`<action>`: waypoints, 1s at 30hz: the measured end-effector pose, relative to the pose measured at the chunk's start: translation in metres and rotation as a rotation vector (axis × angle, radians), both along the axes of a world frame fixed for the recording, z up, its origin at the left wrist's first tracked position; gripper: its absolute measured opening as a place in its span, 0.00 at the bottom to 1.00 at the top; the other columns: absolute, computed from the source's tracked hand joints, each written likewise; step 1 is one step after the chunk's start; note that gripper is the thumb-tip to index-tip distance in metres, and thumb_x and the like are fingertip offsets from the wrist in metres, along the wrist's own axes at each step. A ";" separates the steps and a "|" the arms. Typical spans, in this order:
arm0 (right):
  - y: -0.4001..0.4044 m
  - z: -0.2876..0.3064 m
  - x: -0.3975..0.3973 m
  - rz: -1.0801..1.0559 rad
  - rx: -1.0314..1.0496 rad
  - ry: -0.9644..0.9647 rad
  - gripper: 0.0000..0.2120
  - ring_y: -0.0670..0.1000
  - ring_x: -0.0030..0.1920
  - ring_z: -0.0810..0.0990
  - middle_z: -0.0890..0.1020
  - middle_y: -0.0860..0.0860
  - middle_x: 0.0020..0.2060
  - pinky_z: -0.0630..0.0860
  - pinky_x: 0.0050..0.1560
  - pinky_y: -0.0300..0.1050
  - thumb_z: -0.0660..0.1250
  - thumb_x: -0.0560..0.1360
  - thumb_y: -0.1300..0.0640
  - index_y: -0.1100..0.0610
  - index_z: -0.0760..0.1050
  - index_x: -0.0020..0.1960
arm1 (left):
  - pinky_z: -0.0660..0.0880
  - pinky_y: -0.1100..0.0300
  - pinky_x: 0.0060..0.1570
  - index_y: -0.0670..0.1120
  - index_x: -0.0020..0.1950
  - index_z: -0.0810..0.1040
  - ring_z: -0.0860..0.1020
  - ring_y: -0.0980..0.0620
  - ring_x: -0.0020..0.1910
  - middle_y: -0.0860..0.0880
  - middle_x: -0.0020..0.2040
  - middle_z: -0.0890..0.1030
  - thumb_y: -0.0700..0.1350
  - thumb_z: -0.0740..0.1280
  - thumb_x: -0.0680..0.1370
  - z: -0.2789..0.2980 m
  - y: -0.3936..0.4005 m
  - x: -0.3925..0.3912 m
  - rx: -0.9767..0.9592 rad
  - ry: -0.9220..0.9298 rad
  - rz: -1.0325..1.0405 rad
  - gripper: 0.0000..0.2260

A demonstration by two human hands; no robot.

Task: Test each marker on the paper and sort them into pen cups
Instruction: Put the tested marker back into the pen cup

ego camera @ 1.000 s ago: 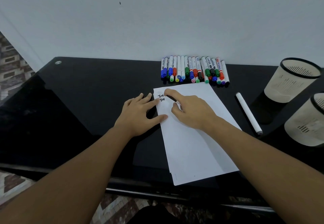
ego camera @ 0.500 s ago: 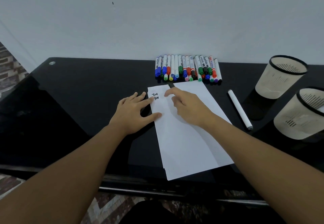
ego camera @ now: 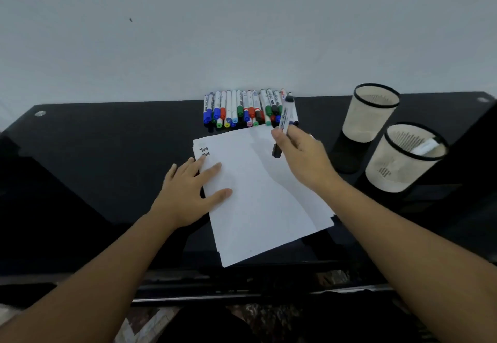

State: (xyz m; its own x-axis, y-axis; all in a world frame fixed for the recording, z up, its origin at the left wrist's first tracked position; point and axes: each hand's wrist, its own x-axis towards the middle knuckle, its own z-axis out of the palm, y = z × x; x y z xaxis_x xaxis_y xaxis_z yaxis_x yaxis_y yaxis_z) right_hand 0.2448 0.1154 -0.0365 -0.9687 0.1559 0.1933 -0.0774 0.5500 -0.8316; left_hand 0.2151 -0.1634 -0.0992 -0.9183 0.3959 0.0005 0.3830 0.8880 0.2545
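Right hand (ego camera: 304,154) clenched round a marker (ego camera: 285,117): white cylindrical barrel with printed label, dark rounded end pointing up and away, black end (ego camera: 276,151) poking out below the grip, over the far right part of the paper, whether touching it cannot be told. Left hand (ego camera: 192,192) lies flat, fingers straight and spread, pressing the left edge of the paper (ego camera: 258,195), grasping nothing. Paper: white, matte, smooth, a thin stack with edges slightly offset, lying skewed on the bench (ego camera: 107,154); two short handwritten black words (ego camera: 204,151) at its far left corner, just beyond the left fingertips. Bench top is black and glossy, reflective like glass, with a round metal fitting (ego camera: 40,113) at its far left. Beyond the right grip, against the pale plain wall (ego camera: 242,33), a tight row of markers (ego camera: 242,111): white barrels side by side, caps blue, green, red, black, pink, yellow. Right of the grip, two pen cups, apart from the paper: cream perforated mesh, tapered round, black rims. Far cup (ego camera: 371,114) shows nothing inside; near cup (ego camera: 403,160) holds one white marker (ego camera: 427,146) leaning on its rim
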 end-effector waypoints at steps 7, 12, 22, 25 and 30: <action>0.061 0.053 0.041 -0.215 0.162 0.209 0.10 0.41 0.34 0.74 0.76 0.46 0.35 0.68 0.32 0.34 0.63 0.84 0.48 0.55 0.69 0.54 | 0.43 0.45 0.80 0.66 0.79 0.60 0.49 0.52 0.82 0.55 0.83 0.54 0.81 0.47 0.70 0.001 0.001 0.002 0.036 0.001 0.012 0.40; 0.104 0.079 0.064 -0.384 0.314 0.248 0.14 0.47 0.36 0.77 0.76 0.44 0.34 0.72 0.39 0.48 0.63 0.84 0.45 0.56 0.68 0.52 | 0.43 0.45 0.80 0.67 0.79 0.59 0.49 0.53 0.82 0.55 0.83 0.52 0.82 0.46 0.70 0.001 0.003 0.002 0.015 -0.001 0.012 0.40; 0.148 0.068 0.081 -0.595 0.479 0.101 0.14 0.54 0.41 0.74 0.78 0.45 0.38 0.63 0.58 0.53 0.61 0.83 0.44 0.55 0.70 0.52 | 0.43 0.45 0.80 0.66 0.80 0.57 0.49 0.53 0.82 0.55 0.83 0.52 0.81 0.46 0.71 0.001 0.005 0.002 -0.006 0.008 0.001 0.40; 0.149 0.066 0.081 -0.595 0.484 0.058 0.13 0.53 0.43 0.74 0.77 0.43 0.38 0.61 0.56 0.52 0.61 0.83 0.43 0.53 0.70 0.53 | 0.43 0.45 0.80 0.66 0.80 0.58 0.49 0.53 0.82 0.55 0.83 0.52 0.82 0.46 0.71 0.002 0.005 0.002 -0.006 0.010 0.003 0.40; 0.147 0.064 0.079 -0.578 0.440 0.031 0.19 0.48 0.48 0.75 0.76 0.39 0.39 0.63 0.67 0.57 0.62 0.81 0.36 0.50 0.73 0.59 | 0.43 0.45 0.80 0.66 0.80 0.58 0.49 0.53 0.82 0.55 0.83 0.52 0.82 0.45 0.70 0.002 0.006 0.001 -0.011 0.010 0.001 0.41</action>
